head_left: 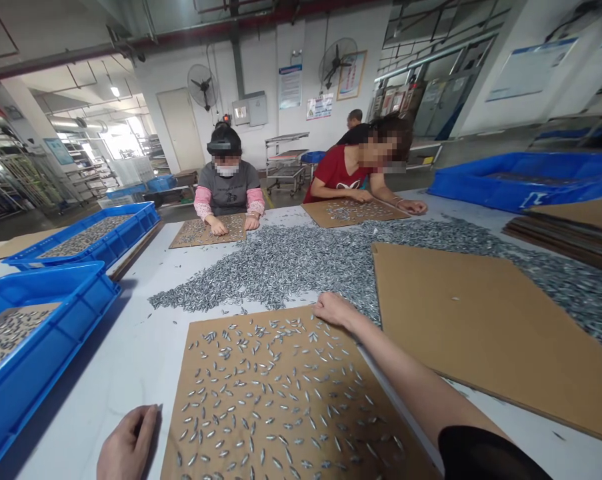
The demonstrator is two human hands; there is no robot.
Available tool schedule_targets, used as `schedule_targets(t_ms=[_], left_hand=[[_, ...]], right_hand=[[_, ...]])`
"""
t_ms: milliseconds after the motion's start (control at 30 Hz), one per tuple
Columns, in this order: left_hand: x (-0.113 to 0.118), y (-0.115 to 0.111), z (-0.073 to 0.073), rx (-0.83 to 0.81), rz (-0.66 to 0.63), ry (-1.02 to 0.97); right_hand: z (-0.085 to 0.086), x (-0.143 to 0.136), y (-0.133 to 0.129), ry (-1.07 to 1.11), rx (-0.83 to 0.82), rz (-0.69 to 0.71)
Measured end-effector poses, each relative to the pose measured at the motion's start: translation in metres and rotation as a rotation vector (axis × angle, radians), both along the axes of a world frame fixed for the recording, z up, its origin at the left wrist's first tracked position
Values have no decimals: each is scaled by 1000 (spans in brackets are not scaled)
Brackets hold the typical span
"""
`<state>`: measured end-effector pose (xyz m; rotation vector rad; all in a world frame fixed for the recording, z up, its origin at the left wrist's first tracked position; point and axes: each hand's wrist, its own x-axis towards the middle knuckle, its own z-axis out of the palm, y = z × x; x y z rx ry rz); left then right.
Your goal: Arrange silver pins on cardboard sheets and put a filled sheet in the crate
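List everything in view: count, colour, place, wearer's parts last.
Metallic pieces: countless, silver, heaped centrally, spread on boards
Near board: one, brown, before wearer
Right board: at least one, brown, mid-right
Far boards: two, brown, opposite
Board stack: one, brown, far right
Large trays: three, blue, two left, one right
Table: one, white, centre
Co-workers: three, grey, red, dark tops, background
Fans: two, grey, back wall
Notices: several, pale, walls
Racks: several, grey, background
Left hand: one, bare, beside near board
Right hand: one, bare, near board's far-right corner
Sleeve: one, black, lower right

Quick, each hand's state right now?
Left hand: loosely closed on the table, no object visible.
Right hand: curled at the cardboard's far edge; contents cannot be told.
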<state>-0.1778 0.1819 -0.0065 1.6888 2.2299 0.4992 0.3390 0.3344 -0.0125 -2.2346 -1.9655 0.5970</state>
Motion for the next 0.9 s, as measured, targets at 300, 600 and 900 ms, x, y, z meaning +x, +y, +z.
schedule_targets(t_ms=[300,600,900], left_hand=[[5,-1,6,-21,7,-5],[7,-4,7,-32,18,-12],[6,-4,5,18,0,-16]], right_hand=[[8,3,-6,84,74,204],[1,-2,-1,111,21,245],[2,9,2,175,92,133]])
